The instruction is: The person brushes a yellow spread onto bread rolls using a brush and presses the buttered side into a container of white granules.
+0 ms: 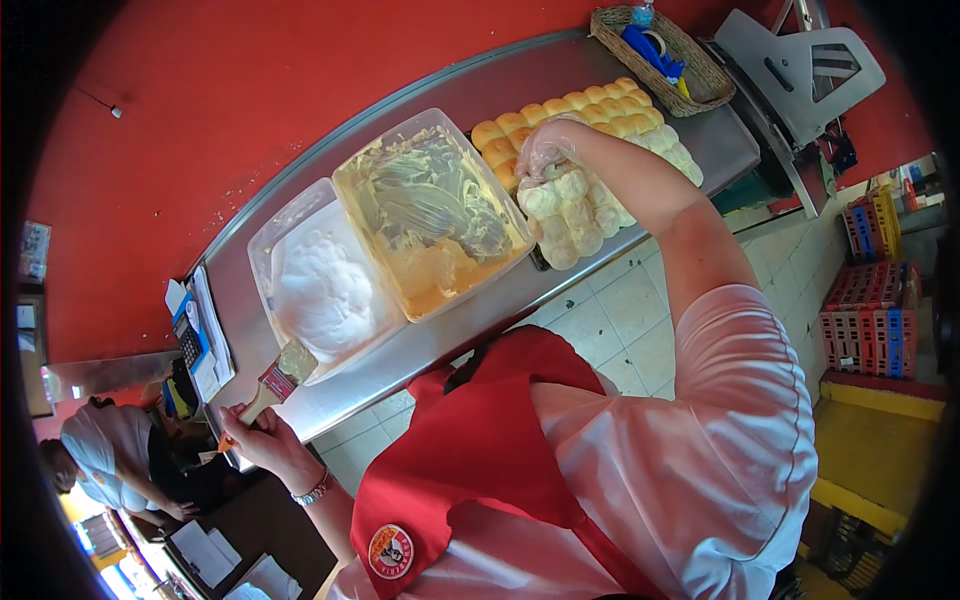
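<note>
- While the slab of buns [590,105] lies at the right end of the row, the right hand [549,146] is already over its left part, so this is the nearer hand.
- Inside a clear plastic glove, the right hand's fingers bend down at the buns; whether they close on anything cannot be told.
- The slab's rows run along the table [722,150], slanting up to the right: golden tops on the far side, white-coated buns [575,210] on the near side, with the right hand near where the two meet.
- The left hand [258,437] is well apart from the buns, its fingers clamped round the handle of a wide brush [285,375].
- The brush's long axis points up and right, bristles just beside the near left corner of the bin of white powder [258,262]; contact is unclear.
- Between brush and buns stand that bin and the bin of yellow spread [510,222], side by side.
</note>
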The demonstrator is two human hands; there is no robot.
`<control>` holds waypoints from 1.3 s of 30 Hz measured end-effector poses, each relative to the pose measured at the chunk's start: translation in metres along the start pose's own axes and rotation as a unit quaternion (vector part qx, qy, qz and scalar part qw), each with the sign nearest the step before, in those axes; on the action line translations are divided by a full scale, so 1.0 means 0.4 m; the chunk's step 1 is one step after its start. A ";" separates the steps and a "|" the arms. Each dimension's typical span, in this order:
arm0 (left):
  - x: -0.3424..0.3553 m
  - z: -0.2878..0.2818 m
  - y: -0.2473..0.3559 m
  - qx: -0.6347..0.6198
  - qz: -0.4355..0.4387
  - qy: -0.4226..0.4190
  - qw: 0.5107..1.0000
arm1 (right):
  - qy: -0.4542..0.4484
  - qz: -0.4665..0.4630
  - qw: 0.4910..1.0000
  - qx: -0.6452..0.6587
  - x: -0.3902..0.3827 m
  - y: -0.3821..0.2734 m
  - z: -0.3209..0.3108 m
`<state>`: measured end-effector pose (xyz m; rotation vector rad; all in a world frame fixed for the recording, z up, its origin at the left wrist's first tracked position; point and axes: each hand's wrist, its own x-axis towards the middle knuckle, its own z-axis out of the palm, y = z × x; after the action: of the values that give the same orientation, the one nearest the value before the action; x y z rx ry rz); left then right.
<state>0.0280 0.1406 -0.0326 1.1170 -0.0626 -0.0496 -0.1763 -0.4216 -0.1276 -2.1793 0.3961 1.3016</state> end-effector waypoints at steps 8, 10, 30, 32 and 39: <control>0.000 0.049 -0.014 -0.022 -0.003 -0.060 0.998 | 0.371 0.033 0.922 -0.108 -0.247 -0.083 -0.003; 0.004 0.045 -0.015 -0.019 -0.003 -0.063 0.998 | 0.499 0.018 0.865 -0.055 -0.341 -0.098 0.043; 0.053 0.195 -0.015 -0.038 0.004 -0.080 0.996 | 0.341 -0.223 0.130 0.904 0.093 -0.092 0.751; 0.058 0.184 -0.022 -0.032 0.000 -0.088 0.996 | 0.343 -0.240 0.136 0.898 0.089 -0.104 0.733; 0.062 0.183 -0.023 -0.019 0.001 -0.077 0.997 | 0.313 -0.273 0.072 0.907 0.107 -0.106 0.682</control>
<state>0.0471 0.0692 -0.0083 1.0731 -0.1993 -0.1343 -0.3268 -0.2220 -0.2520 0.0108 0.6704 -0.9084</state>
